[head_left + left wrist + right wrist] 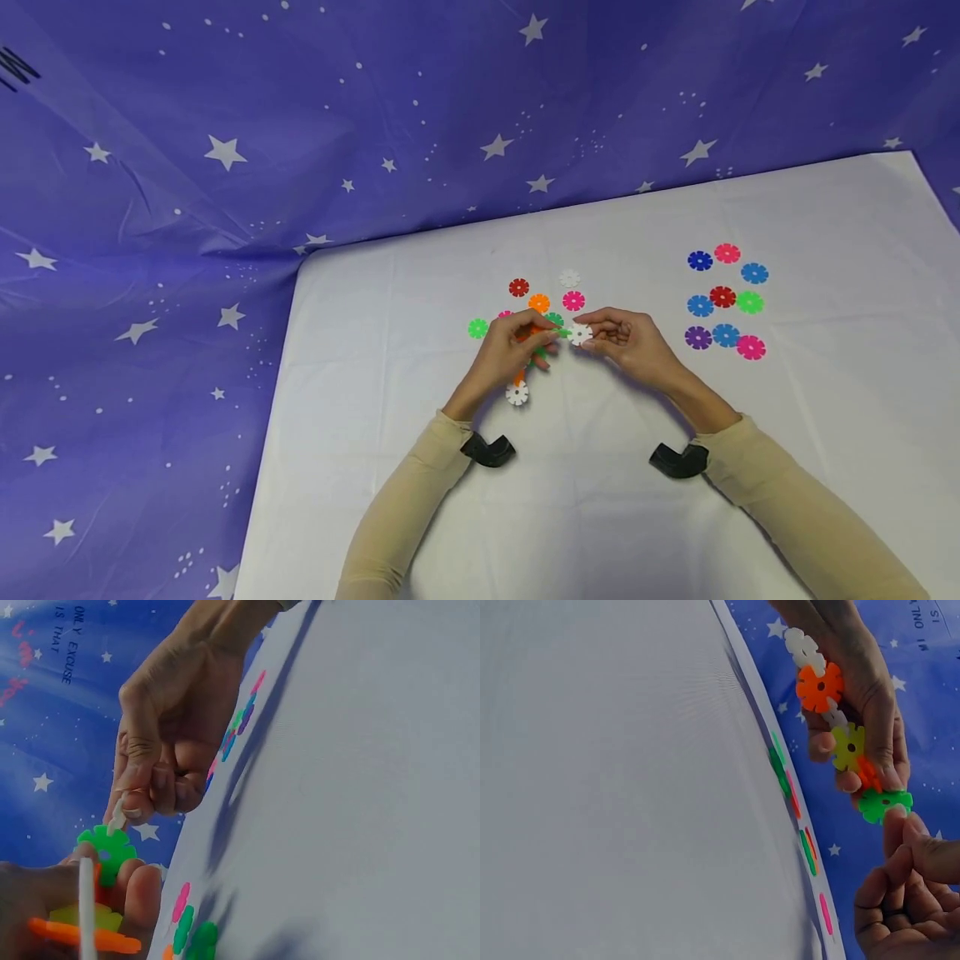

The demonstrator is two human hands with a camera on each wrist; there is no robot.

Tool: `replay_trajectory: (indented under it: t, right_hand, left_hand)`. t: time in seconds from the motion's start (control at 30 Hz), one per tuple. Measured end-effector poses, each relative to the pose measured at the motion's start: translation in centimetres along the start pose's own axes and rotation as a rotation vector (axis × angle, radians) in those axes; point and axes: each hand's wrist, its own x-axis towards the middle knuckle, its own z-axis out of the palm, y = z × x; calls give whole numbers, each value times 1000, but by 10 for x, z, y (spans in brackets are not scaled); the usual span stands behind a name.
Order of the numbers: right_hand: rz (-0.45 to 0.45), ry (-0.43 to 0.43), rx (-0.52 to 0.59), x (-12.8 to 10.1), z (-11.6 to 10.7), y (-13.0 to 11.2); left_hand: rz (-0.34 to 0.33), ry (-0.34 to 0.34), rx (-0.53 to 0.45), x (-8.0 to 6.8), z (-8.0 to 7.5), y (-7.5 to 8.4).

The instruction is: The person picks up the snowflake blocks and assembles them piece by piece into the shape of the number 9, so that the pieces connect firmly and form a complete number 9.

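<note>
Right hand pinches a white disc against the chain gripped by the left hand; misaligned slots could slip.

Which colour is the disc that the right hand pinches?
White. The right hand pinches a white disc, clearest in the head view.

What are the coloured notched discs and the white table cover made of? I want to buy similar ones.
The coloured notched discs look like moulded plastic: flat, evenly bright, slightly glossy, with clean-cut slots. The white table cover seems a thin matte cloth or sheet, judging by its faint creases; which is unclear.
</note>
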Motion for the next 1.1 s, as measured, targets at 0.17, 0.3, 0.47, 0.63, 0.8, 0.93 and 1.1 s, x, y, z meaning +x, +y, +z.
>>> replay_trajectory:
  t: [0.17,0.3,0.47,0.63,0.8,0.93,1.1]
  right_hand:
    - [-2,33,7,-1,2,-1]
    - [-5,52,5,-2,4,-1]
    - [0,67,9,-2,6,-1]
    - [26,59,-23,-1,8,-4]
    - [52,4,-35,-1,8,-6]
    - [61,-25,26,0,9,-4]
    - [75,10,68,0,11,-2]
  left_hand:
    - [44,8,35,-1,0,1]
    - [77,22,71,-1,1,2]
    - [70,24,81,0,2,1]
    - [31,16,98,0,1,0]
    - [6,11,90,1,0,-1]
    - [-5,7,82,1,1,-1]
    - [9,12,69,1,5,-2]
